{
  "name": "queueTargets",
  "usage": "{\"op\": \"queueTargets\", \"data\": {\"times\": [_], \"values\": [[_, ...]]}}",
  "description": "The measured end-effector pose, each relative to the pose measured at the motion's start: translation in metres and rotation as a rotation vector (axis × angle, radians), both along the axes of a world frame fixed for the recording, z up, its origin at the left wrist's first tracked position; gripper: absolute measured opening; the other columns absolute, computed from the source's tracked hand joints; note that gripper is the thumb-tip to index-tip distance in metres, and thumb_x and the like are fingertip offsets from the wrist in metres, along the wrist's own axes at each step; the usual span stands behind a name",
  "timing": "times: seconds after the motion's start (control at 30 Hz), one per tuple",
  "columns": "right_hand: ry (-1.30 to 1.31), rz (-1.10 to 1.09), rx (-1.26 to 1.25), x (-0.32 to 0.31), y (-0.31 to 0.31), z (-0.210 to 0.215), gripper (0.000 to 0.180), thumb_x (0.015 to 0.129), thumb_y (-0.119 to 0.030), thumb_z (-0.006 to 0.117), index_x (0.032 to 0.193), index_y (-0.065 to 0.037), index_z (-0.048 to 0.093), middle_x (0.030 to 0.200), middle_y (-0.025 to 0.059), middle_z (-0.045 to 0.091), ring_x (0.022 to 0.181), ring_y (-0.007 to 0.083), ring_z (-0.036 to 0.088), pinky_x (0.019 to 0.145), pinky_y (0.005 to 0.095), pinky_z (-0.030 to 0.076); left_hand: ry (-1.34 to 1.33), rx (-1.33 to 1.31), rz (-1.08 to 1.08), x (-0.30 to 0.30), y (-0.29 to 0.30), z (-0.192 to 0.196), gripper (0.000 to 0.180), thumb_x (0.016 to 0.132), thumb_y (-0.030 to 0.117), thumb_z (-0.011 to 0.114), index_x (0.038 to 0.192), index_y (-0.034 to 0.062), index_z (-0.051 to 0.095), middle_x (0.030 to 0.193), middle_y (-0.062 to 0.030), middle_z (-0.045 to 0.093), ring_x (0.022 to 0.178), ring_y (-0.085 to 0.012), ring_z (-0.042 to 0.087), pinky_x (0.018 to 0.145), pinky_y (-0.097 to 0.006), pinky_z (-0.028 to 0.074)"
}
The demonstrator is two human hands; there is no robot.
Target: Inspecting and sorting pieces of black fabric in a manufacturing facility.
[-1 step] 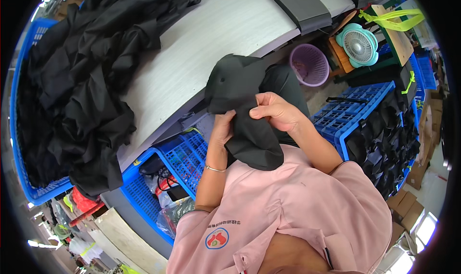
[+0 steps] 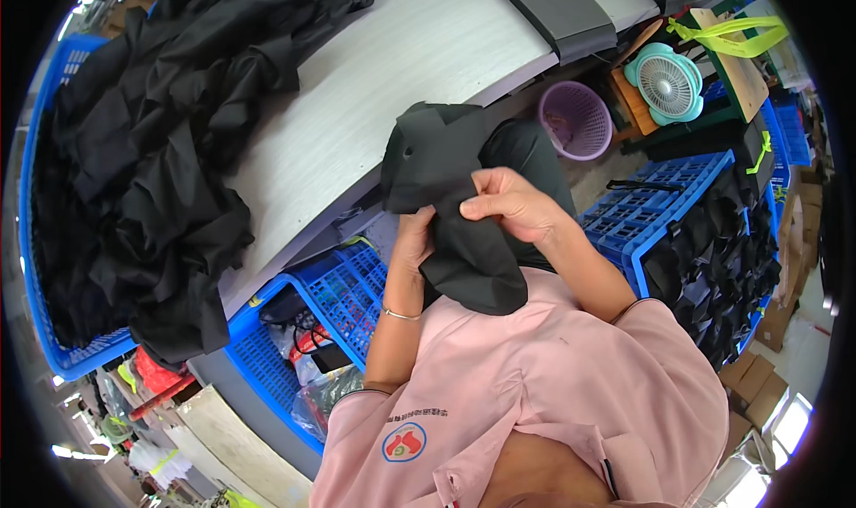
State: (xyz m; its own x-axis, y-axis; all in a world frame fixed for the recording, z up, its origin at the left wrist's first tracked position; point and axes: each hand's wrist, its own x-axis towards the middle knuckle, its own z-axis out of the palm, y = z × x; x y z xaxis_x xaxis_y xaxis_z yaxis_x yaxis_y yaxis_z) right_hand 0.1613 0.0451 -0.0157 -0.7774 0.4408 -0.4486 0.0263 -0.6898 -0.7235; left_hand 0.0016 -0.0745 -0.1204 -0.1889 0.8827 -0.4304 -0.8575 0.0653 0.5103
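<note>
Above my lap I hold a soft black cloth piece, cap-like in form point(image 2: 437, 156), with a small round hole in its upper part. Its rounded lower end hangs over my pink shirt front. My left hand point(image 2: 413, 238), partly covered by the cloth, is closed on its left edge. My right hand point(image 2: 511, 205) pinches the right edge between thumb and bent fingers. The two hands are close together, with folded cloth between them.
A large heap of black cloth point(image 2: 169, 143) overflows a blue crate point(image 2: 36, 241) onto the pale table point(image 2: 357, 71). Blue baskets stand on both sides; the right basket point(image 2: 637, 258) holds black pieces. A purple bin point(image 2: 575, 120) and teal fan point(image 2: 664, 82) are beyond.
The upper part of the black cloth has tilted slightly, and its small hole shows more clearly. My right hand has shifted a touch to the left.
</note>
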Motion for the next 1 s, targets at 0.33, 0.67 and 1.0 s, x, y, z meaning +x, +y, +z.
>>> {"op": "queueTargets", "data": {"times": [0.33,0.67,1.0], "values": [[-0.567,-0.375,0.923,0.005,0.009,-0.028,0.024,0.08,-0.014,0.072,0.084,0.002,0.055,0.063,0.0061,0.051,0.058,0.0104,0.047,0.055,0.0306,0.042,0.765,-0.107,0.078,0.014,0.007,0.075,0.02,0.087,0.01,0.076,0.103,-0.0001,0.068,0.092,-0.0019,0.069,0.083,-0.0096,0.059,0.078,-0.025,0.049],[-0.525,-0.657,0.884,0.029,0.046,0.031,0.036,0.091,-0.024,0.072,0.11,0.003,0.058,0.066,0.0041,0.061,0.059,0.0105,0.053,0.059,0.0282,0.044,1.324,-0.034,0.035,-0.003,0.005,0.092,0.016,0.088,0.013,0.075,0.096,0.0014,0.068,0.071,-0.0082,0.065,0.063,-0.0122,0.052,0.065,-0.027,0.046],[-0.137,-0.571,0.565,0.035,0.084,0.047,0.044,0.089,-0.011,0.065,0.128,0.003,0.051,0.074,-0.0006,0.06,0.063,0.007,0.053,0.061,0.0225,0.044,1.099,0.032,-0.006,0.004,0.007,0.093,0.015,0.088,0.011,0.075,0.099,0.0013,0.071,0.08,-0.0024,0.071,0.075,-0.0062,0.056,0.074,-0.025,0.047]]}}
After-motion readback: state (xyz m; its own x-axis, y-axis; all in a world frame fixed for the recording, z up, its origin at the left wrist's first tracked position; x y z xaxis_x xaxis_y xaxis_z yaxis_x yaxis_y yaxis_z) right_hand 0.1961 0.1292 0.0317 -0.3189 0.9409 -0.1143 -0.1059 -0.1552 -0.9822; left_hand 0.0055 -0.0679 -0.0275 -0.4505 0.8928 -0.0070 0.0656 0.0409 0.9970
